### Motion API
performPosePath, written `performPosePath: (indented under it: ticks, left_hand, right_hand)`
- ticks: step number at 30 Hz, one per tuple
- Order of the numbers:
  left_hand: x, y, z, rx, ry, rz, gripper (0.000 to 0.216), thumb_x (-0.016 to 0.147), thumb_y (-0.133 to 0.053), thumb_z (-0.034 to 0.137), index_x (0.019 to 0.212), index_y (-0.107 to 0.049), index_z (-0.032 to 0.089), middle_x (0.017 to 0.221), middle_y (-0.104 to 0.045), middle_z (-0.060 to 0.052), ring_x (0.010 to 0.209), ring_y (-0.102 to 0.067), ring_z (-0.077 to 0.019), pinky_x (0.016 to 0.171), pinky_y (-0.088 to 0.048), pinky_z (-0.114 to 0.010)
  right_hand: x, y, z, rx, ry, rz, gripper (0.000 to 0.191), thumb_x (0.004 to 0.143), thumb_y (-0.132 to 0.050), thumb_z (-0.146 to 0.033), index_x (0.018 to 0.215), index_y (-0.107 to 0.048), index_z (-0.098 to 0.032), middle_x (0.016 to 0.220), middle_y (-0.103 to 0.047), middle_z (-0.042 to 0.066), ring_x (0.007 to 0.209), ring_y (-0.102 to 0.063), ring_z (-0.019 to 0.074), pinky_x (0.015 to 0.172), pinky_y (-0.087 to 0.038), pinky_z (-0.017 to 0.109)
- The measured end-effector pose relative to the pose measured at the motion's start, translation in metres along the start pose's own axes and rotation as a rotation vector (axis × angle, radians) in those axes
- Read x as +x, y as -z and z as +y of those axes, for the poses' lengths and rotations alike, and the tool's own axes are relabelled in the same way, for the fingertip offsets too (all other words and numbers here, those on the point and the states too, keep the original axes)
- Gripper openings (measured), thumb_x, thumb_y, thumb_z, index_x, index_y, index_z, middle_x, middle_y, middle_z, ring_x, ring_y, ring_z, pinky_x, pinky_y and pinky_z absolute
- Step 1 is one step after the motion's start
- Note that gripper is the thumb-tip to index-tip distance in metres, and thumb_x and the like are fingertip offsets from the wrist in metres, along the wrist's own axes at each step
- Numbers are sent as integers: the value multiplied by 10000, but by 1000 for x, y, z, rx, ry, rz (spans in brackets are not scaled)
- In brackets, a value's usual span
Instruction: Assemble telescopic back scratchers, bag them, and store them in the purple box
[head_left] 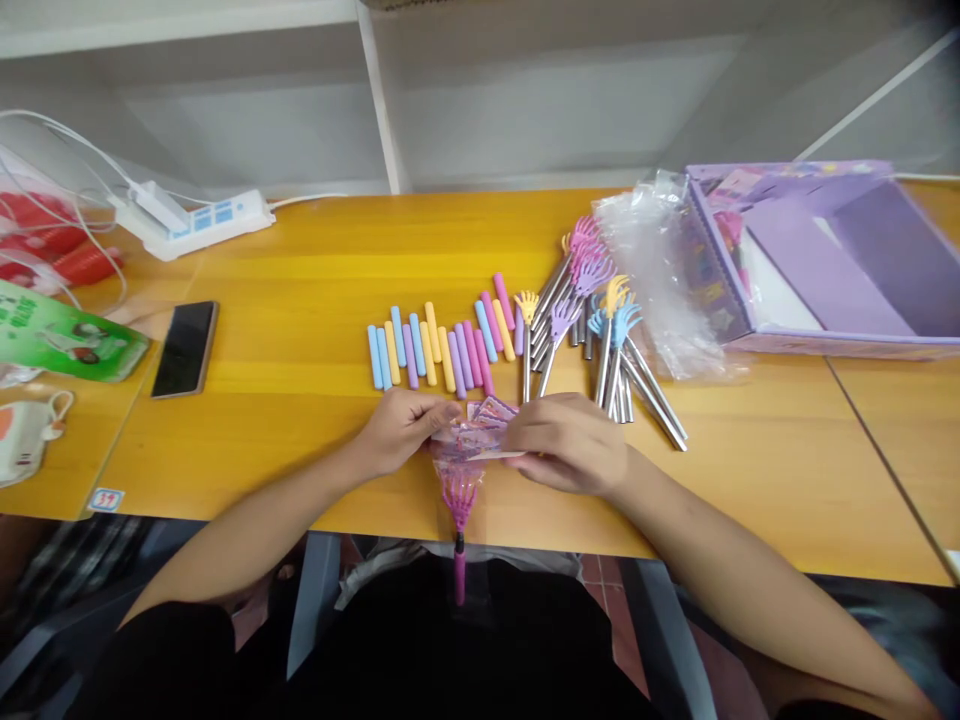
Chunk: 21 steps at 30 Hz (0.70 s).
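My left hand (401,428) and my right hand (570,440) meet at the near edge of the yellow table (300,300). Both pinch a small printed pink card (486,425) at the top of a clear bag. In that bag is a pink hand-shaped back scratcher (459,505), pointing toward me and hanging past the table edge. Just beyond my hands lies a row of several pastel foam grips (439,350). To their right is a pile of metal scratchers with coloured hand heads (592,320).
A purple open box (825,260) and crumpled clear plastic bags (660,270) sit at the right. A black phone (185,348), a white power strip (195,218), a green packet (64,340) and red items lie at the left.
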<state>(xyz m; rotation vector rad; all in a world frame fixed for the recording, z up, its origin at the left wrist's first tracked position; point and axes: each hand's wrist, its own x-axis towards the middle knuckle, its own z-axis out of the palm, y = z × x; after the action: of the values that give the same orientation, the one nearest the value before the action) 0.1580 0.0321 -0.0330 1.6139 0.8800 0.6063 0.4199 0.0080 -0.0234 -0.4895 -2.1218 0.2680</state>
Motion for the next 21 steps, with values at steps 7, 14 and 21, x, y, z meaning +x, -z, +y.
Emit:
performPosePath:
  ticks: [7, 14, 21]
  left_hand:
    - [-2, 0, 0, -40, -61, -17, 667, 1066, -459, 717, 885, -732, 136, 736, -714, -66, 650, -671, -159, 588, -520, -240]
    - [-2, -2, 0, -78, -72, -123, 514, 976, -716, 611, 1164, -755, 135, 989, -785, -100, 824, -727, -184, 744, -596, -280]
    - [-3, -6, 3, -7, -24, -94, 318, 923, -804, 397, 1104, -755, 141, 881, -752, -50, 734, -682, -140, 717, -586, -266]
  right_hand:
    - [2, -16, 3, -131, -167, -6, 115, 1045, -689, -207, 1145, -631, -209, 882, -739, 25, 704, -669, 125, 590, -482, 256]
    - [6, -11, 6, 30, -309, -4, 27, 1069, -636, -226, 1078, -654, -207, 773, -634, -11, 645, -584, 123, 600, -469, 253]
    - [5, -9, 10, 22, -290, -66, 156, 1082, -638, -277, 1203, -689, -192, 798, -679, 8, 676, -617, 139, 611, -469, 268]
